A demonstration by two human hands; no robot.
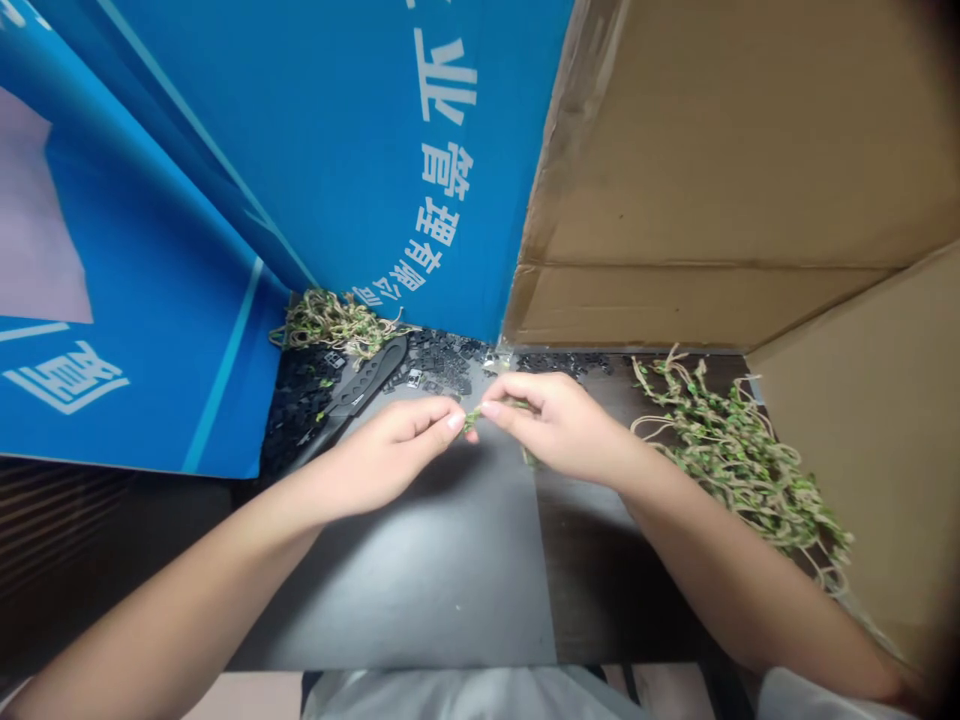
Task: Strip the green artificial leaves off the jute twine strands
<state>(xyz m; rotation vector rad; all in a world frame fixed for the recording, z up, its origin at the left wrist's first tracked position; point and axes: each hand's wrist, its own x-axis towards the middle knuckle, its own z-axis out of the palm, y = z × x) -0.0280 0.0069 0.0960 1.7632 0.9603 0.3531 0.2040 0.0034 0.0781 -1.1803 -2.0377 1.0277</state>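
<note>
A short green-and-tan braided cord (472,420) is stretched between my two hands over the table. My left hand (411,440) pinches one end between thumb and forefinger. Close beside it on the right, my right hand (559,420) has its thumb and forefinger closed on the same cord. A bit of the cord shows below the right hand's fingers; the rest is hidden in the palm. Behind my left wrist a black-handled tool (375,375) with a row of holes lies on the table among many small black pieces (442,355).
A large pile of green-and-tan cords (739,450) lies right, beside my right forearm. A smaller cord pile (337,322) sits at the back left. Blue printed panels (360,150) stand left and behind; cardboard walls (720,180) close the right. A grey mat (420,590) covers part of the dark table.
</note>
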